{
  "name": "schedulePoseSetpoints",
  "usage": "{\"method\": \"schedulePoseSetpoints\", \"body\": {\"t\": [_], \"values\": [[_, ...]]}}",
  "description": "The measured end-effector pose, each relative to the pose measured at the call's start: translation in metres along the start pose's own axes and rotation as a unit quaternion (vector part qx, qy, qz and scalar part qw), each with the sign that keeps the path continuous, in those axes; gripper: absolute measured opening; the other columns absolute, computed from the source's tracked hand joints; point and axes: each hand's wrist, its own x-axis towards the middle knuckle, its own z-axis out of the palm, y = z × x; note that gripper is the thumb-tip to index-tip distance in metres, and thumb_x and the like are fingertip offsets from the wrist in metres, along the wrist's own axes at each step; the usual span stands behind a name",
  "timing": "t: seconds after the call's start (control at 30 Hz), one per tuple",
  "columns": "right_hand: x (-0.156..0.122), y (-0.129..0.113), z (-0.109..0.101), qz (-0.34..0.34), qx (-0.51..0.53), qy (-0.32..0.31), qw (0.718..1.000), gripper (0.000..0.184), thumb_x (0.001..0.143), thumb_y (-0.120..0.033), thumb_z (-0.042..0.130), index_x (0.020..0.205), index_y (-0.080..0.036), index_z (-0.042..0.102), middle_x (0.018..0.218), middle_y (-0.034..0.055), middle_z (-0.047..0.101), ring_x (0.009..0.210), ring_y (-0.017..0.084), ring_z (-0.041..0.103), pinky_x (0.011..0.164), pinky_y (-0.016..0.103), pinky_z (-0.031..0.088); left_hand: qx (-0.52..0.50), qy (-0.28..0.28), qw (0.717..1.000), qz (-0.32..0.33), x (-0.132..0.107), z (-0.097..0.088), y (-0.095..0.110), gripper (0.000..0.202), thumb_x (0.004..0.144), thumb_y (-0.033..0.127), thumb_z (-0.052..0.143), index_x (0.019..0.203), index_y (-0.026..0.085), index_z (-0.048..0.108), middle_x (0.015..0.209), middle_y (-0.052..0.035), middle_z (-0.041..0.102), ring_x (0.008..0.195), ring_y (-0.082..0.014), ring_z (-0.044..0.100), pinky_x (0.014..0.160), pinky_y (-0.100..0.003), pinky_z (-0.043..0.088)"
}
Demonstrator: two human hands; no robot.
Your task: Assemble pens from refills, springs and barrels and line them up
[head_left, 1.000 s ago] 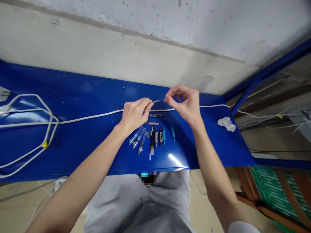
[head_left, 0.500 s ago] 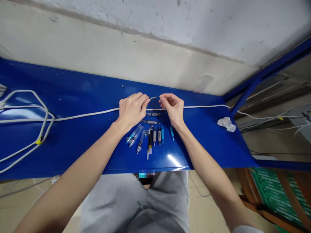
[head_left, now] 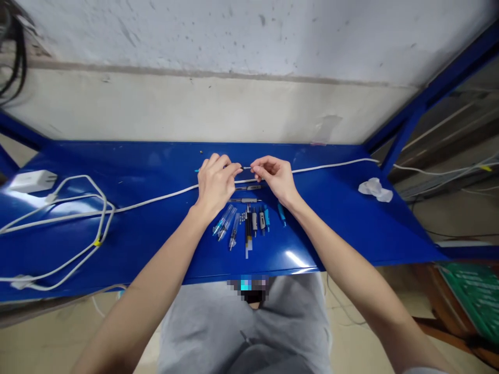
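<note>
Above blue table (head_left: 335, 223), your left hand (head_left: 215, 182) pinching slim pen part (head_left: 246, 168), its tip pointing right. Your right hand (head_left: 274, 177) at that tip, thumb and fingertips close together; cannot tell whether gripping. Nearer you on table: clear barrels (head_left: 227, 224), dark refills (head_left: 248, 228). White cable (head_left: 159, 198) running beyond barrels.

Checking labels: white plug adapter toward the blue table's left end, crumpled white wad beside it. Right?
Not quite: the crumpled white wad lies toward the right end of the blue table, past the right hand; head view shows it. The white plug adapter is toward the left, as stated.
</note>
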Motion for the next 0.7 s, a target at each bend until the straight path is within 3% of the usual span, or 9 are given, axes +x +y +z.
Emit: {"method": "schedulePoseSetpoints", "body": {"t": [0.2,0.43,0.57,0.7], "values": [[-0.008,-0.004,0.006,-0.018,-0.038,-0.023,0.999,0.031,0.088,-0.050,0.077,0.087,-0.022,0.063,0.072,-0.0020,0.069,0.057,0.012,0.061,0.057,0.027,0.051,-0.025,-0.049,0.998,0.026,0.001,-0.004,0.003,0.026,0.106,0.026,0.051,0.103,0.023,0.077,0.090,-0.0077,0.070,0.089,-0.0249,0.056,0.074,-0.040,0.040],[-0.011,-0.013,0.006,-0.025,-0.070,-0.021,0.997,0.035,0.094,-0.060,0.067,0.096,-0.028,0.053,0.060,-0.0076,0.064,0.039,0.010,0.050,0.040,0.026,0.037,-0.079,-0.081,0.992,0.060,0.002,-0.010,0.011,0.032,0.109,0.022,0.040,0.123,0.019,0.069,0.095,-0.0067,0.072,0.087,-0.0200,0.065,0.073,-0.033,0.046],[-0.012,-0.016,0.008,0.003,-0.027,-0.032,0.999,0.047,0.087,-0.069,0.071,0.085,-0.028,0.047,0.053,-0.0077,0.062,0.033,0.009,0.045,0.035,0.024,0.030,-0.136,-0.094,0.986,0.033,-0.001,-0.013,0.017,0.026,0.109,0.036,0.048,0.113,0.021,0.069,0.096,-0.0040,0.073,0.086,-0.0171,0.069,0.066,-0.027,0.044],[-0.010,-0.014,0.007,0.048,0.012,-0.055,0.997,0.056,0.078,-0.073,0.076,0.077,-0.026,0.047,0.045,-0.0082,0.057,0.031,0.005,0.033,0.033,0.021,0.019,-0.136,-0.082,0.987,0.009,-0.003,-0.012,0.017,0.029,0.110,0.036,0.047,0.102,0.021,0.071,0.091,-0.0020,0.075,0.082,-0.0153,0.071,0.067,-0.026,0.045]]}}
